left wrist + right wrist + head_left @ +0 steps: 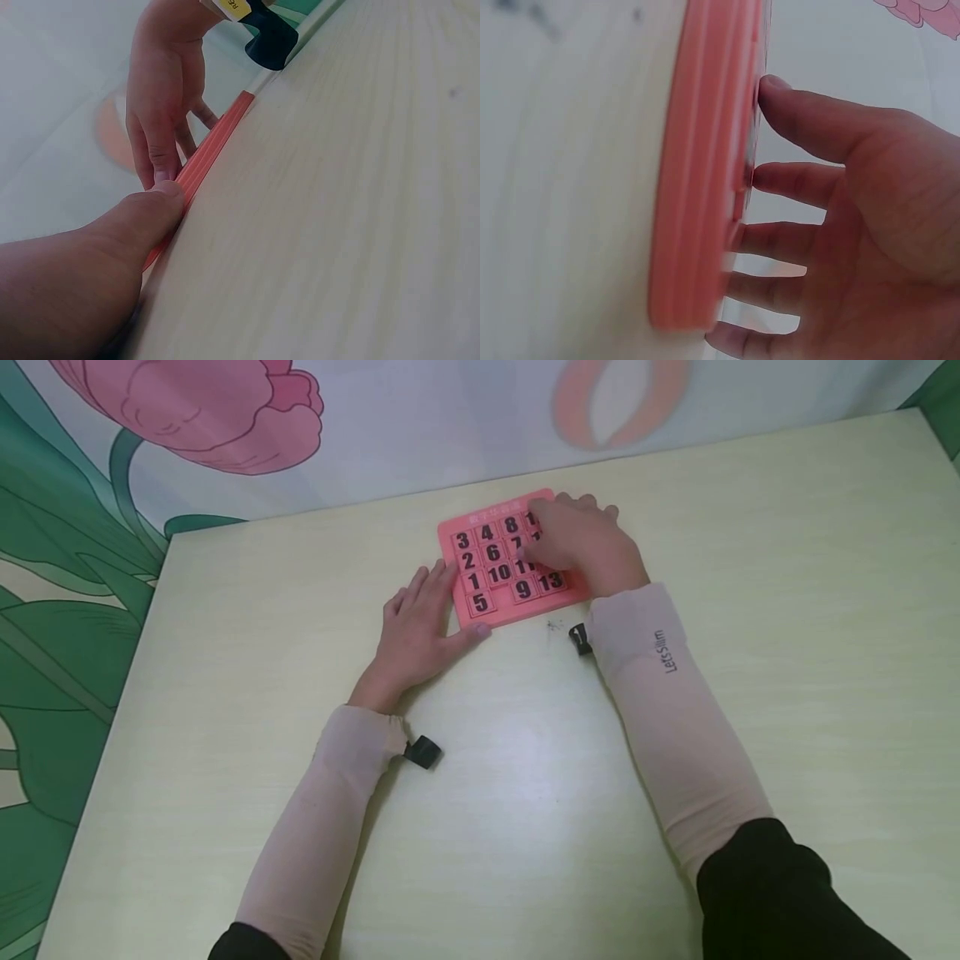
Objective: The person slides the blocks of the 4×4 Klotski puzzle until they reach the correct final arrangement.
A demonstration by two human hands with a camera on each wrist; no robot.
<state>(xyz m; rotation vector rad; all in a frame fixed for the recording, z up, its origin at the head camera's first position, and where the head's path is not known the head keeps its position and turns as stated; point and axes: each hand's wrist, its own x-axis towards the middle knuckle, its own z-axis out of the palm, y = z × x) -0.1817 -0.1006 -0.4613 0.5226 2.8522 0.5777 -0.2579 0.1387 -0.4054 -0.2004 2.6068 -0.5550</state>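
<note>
A pink sliding number puzzle (501, 602) lies flat near the table's far edge. Black numbers mark its tiles, and a gap shows in the bottom row between 5 and 9. My left hand (420, 631) braces the near-left corner, fingers straight along the left side and thumb (161, 199) against the near edge. Over the right part lies my right hand (588, 543), thumb and fingertips touching the top face and covering some tiles. In the right wrist view its fingers (799, 184) look extended beside the pink side wall (697, 187).
The pale wood-grain table (480, 827) spreads toward me. A wall with a painted pink flower (217, 410) and green leaves (60, 652) borders it. Black wrist-camera pieces (423, 752) stick out from both sleeves. A small dark smudge (553, 626) marks the table beside the puzzle.
</note>
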